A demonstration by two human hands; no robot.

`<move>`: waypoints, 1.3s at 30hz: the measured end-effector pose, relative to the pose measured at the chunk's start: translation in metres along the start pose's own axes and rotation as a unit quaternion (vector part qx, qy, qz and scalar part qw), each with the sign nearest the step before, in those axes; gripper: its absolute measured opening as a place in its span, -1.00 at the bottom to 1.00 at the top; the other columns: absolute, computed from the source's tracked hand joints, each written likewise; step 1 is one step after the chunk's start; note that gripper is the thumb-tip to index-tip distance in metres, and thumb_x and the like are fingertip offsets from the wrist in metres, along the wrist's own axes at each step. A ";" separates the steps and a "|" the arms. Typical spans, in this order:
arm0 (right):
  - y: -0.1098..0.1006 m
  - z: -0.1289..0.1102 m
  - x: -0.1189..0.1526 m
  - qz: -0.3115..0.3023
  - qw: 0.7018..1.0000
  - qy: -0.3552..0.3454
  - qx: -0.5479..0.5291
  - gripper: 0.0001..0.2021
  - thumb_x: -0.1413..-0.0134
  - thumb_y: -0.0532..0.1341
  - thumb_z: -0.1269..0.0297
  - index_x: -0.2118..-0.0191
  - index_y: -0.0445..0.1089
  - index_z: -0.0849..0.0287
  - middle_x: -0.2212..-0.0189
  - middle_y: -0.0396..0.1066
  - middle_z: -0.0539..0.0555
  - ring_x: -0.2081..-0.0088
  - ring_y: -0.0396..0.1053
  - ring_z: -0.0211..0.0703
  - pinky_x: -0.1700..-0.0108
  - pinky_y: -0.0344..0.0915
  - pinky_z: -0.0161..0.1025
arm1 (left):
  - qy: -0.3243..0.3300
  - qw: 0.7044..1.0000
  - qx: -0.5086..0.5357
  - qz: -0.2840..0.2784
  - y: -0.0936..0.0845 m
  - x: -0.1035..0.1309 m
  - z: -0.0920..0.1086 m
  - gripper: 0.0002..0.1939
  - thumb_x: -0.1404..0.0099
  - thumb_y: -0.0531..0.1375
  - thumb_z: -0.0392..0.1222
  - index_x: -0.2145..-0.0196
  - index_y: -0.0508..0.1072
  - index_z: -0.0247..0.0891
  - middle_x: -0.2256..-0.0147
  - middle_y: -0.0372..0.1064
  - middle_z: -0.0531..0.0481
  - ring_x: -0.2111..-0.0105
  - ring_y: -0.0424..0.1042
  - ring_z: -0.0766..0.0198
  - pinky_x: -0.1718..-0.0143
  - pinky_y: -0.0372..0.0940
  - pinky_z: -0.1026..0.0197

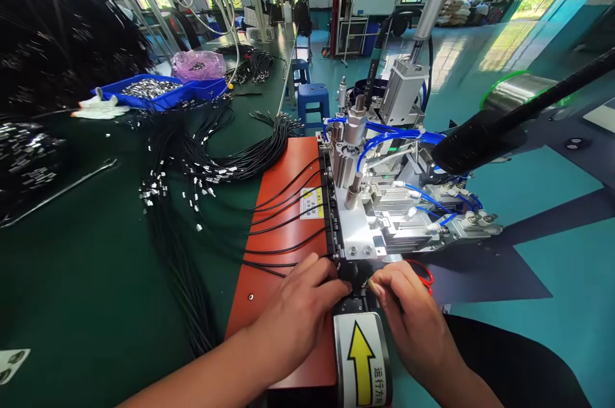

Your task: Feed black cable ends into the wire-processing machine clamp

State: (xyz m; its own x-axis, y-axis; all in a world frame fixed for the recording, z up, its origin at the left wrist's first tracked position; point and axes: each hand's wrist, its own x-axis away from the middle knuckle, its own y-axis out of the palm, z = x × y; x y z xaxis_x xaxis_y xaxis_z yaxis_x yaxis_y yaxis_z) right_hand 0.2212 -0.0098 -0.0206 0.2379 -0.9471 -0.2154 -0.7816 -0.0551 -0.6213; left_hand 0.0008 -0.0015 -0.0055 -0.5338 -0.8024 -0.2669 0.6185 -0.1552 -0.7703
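My left hand rests over the lower edge of an orange-red panel. Its fingers are closed at the dark rail, apparently on a black cable that runs in under them; the grip itself is partly hidden. Just to the right, my right hand pinches what look like fine, light wire ends between thumb and forefinger. Several more black cables cross the panel into the rail of a metal machine. Red-handled scissors lie behind my right hand.
Bundles of black cables with metal ends lie on the green table. Blue trays of small metal parts and a pink bag stand farther back. A yellow arrow plate is nearest me. Blue stools stand beyond.
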 end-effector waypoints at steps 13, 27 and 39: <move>0.006 -0.002 0.004 0.021 0.998 0.047 -0.018 -0.80 -0.40 0.02 0.26 0.28 0.29 0.08 0.32 0.30 0.04 0.30 0.32 -0.11 0.26 0.27 -0.16 | 0.000 1.000 0.001 0.005 0.001 0.000 -0.001 -0.67 -0.34 0.13 -0.50 0.05 0.45 -0.16 0.22 0.31 -0.02 0.25 0.25 0.21 0.23 0.17 0.18; -0.001 -0.002 0.007 0.046 0.996 0.067 -0.028 -0.81 -0.39 0.08 0.22 0.14 0.44 0.01 0.23 0.43 0.05 0.16 0.41 -0.07 0.09 0.34 -0.13 | 0.004 1.000 -0.011 0.002 0.000 0.000 0.000 -0.70 -0.39 0.09 -0.49 0.06 0.45 -0.16 0.24 0.30 -0.02 0.25 0.24 0.20 0.27 0.15 0.19; 0.003 -0.005 0.002 0.026 0.993 0.108 -0.042 -0.79 -0.36 0.10 0.17 0.30 0.38 0.05 0.33 0.38 0.01 0.28 0.36 -0.12 0.23 0.28 -0.18 | 0.003 1.000 -0.003 0.000 -0.001 0.000 0.001 -0.68 -0.38 0.09 -0.51 0.05 0.44 -0.16 0.23 0.30 -0.02 0.24 0.24 0.20 0.26 0.15 0.19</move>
State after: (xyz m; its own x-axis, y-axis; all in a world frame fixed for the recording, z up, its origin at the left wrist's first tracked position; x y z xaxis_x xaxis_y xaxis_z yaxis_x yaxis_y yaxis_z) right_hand 0.2167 -0.0132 -0.0191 0.0735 -0.9945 -0.0741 -0.8372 -0.0212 -0.5465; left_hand 0.0002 -0.0019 -0.0044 -0.5377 -0.7986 -0.2705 0.6149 -0.1520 -0.7738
